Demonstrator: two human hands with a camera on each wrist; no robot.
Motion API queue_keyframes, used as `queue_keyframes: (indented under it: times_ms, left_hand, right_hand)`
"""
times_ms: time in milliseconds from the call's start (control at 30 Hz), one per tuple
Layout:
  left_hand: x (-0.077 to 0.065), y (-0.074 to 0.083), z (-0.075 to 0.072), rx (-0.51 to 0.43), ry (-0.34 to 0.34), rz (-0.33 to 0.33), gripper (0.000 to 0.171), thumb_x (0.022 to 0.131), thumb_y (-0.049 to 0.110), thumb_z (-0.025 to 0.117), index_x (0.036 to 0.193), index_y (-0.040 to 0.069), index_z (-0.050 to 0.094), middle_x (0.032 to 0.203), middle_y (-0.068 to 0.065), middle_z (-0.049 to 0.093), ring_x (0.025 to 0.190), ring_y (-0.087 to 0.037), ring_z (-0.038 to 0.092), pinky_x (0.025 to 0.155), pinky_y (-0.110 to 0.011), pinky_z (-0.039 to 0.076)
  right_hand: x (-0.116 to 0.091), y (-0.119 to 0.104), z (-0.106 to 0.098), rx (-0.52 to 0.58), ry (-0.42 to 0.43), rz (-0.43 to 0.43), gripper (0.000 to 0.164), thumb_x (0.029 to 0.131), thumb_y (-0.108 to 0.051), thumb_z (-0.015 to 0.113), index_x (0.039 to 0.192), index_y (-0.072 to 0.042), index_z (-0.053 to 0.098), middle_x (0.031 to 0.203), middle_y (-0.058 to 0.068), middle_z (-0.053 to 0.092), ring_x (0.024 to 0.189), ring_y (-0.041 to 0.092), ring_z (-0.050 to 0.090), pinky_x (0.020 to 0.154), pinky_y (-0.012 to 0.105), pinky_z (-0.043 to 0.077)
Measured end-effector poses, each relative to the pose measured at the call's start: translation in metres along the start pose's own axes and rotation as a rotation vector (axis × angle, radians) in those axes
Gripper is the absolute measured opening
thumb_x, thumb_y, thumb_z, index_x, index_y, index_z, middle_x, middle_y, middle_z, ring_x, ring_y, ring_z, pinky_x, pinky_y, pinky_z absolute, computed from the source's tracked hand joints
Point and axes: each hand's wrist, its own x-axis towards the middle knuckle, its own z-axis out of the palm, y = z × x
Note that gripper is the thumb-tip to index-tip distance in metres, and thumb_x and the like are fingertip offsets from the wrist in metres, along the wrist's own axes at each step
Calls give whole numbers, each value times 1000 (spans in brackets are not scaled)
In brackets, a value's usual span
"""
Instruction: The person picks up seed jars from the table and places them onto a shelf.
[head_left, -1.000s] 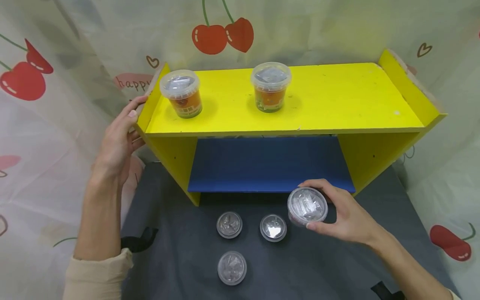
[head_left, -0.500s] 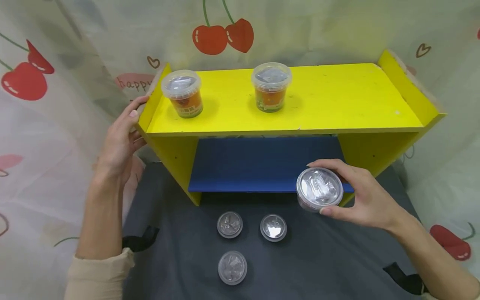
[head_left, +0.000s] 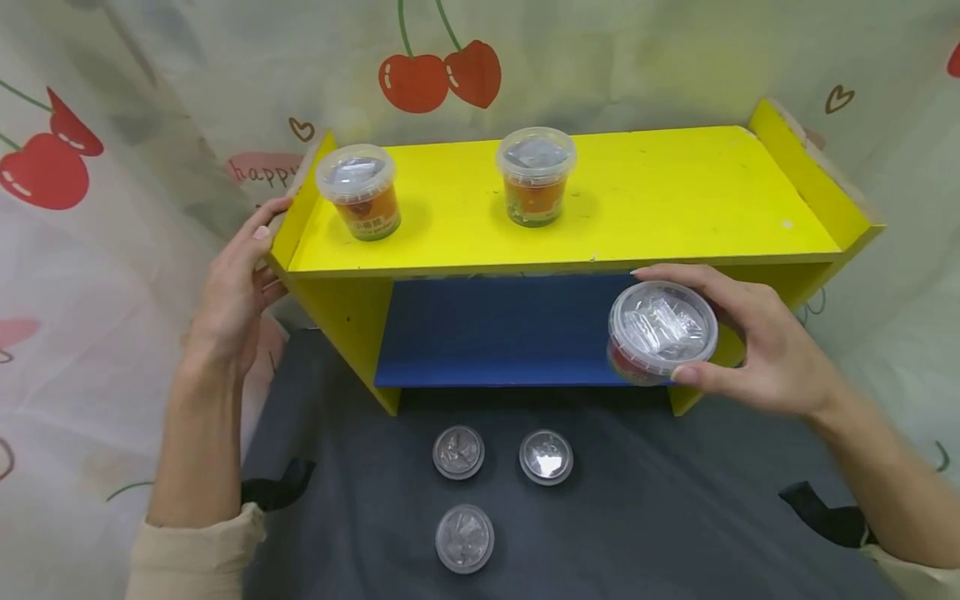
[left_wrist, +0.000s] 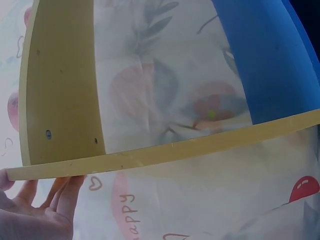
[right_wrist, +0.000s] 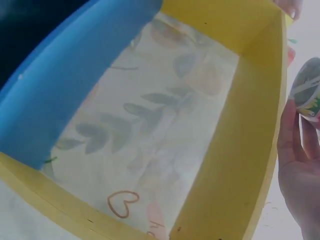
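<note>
Right hand (head_left: 776, 354) grips tub (head_left: 660, 329) from right.

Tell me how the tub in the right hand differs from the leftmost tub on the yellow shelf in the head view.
The held tub is gripped by the right hand; the leftmost tub stands on the yellow shelf.
In the head view, the held tub's visible side looks reddish, the leftmost tub's mostly orange.
The held tub shows mainly its top, the leftmost tub more of its side.
Both are round and clear-lidded.
</note>
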Motion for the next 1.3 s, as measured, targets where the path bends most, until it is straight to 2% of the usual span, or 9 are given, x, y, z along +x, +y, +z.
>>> queue_keyframes:
  times_ms: [100,267,433,667,767,867,1100,1300]
  left_hand:
    - [-1,0,-1,4,5,-3,48,104,50,41,149,34,43,155,-3,35,126,-26,51,115,-56,25]
    - [-1,0,-1,-4,6,-1,47,104,50,41,148,34,44,154,-4,37,123,-24,54,115,-55,26]
    - [-1,0,-1,-11,5,6,47,104,49,42,148,33,44,153,-5,38,122,-24,55,114,-54,28]
    - [0,1,-1,-4,-2,31,48,104,49,41,149,32,43,153,-5,37,125,-25,52,114,-56,26]
    - [-1,1,-2,-11,2,31,47,104,49,42,148,32,44,153,-5,37,123,-24,53,114,-53,28]
    - [-1,0,-3,-14,0,28,47,104,49,42,148,32,44,152,-5,38,121,-22,55,113,-51,30]
    - [0,-2,-1,-21,-20,31,47,104,48,42,149,31,44,152,-5,39,122,-22,54,112,-49,32]
    - [0,-2,0,-18,-6,25,48,104,49,42,148,33,44,153,-5,38,122,-22,54,113,-49,32]
  right_hand:
    - [6,-1,-4,47,5,-16,65,82,-11,78,134,15,49,125,13,64,106,18,62,94,20,48]
    - [15,-3,-13,125,5,2,64,82,-4,76,136,15,46,129,16,60,108,22,59,94,20,48]
    - [23,-8,-24,172,34,95,66,79,9,70,140,10,45,131,19,56,109,25,58,92,20,49]
    - [42,-15,-41,148,82,314,66,79,13,61,142,0,49,131,19,54,107,27,57,90,18,49]
    - [50,-11,-48,167,59,331,65,81,14,58,144,-4,49,133,16,53,109,26,55,89,19,48]
    - [55,-4,-54,220,27,304,64,84,16,56,145,-4,47,135,16,50,111,25,55,88,18,49]
    - [64,-8,-64,-87,33,458,65,88,8,66,147,-17,49,136,8,49,105,20,61,83,14,50]
    - [70,-4,-70,-108,47,526,64,90,0,69,147,-21,49,137,7,51,107,14,63,85,12,48]
